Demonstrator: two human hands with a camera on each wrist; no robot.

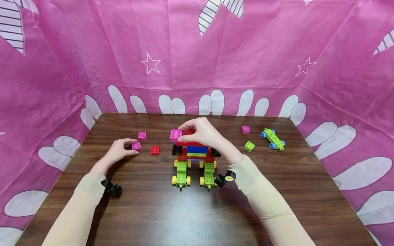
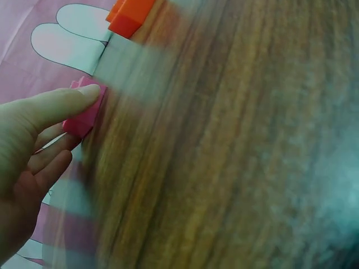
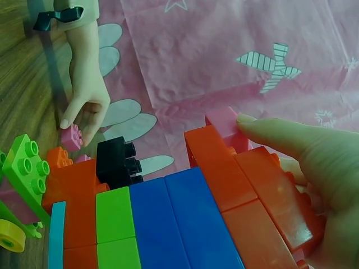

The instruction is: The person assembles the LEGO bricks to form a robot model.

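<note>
My left hand (image 1: pixel 118 150) pinches a pink toy brick (image 1: pixel 136 146) between thumb and fingers, low over the left of the table. In the left wrist view the thumb lies along that pink brick (image 2: pixel 85 112). A block-built figure (image 1: pixel 197 150) of red, blue, black and green bricks stands mid-table on green wheeled bases (image 1: pixel 181 176) with yellow wheels. At its top left end, my right hand (image 1: pixel 200 131) grips another pink brick (image 1: pixel 175 135) with thumb and finger. From the right wrist, this brick (image 3: pixel 223 122) shows against the figure's red top bricks (image 3: pixel 219 168).
Near my left hand lie a loose pink brick (image 1: pixel 142 135) and a red brick (image 1: pixel 155 150). Farther right are a pink brick (image 1: pixel 245 129), a green brick (image 1: pixel 249 146) and a green wheeled base (image 1: pixel 273 138) with blue wheels. A pink curtain (image 1: pixel 184 51) borders the wooden table (image 1: pixel 147 212).
</note>
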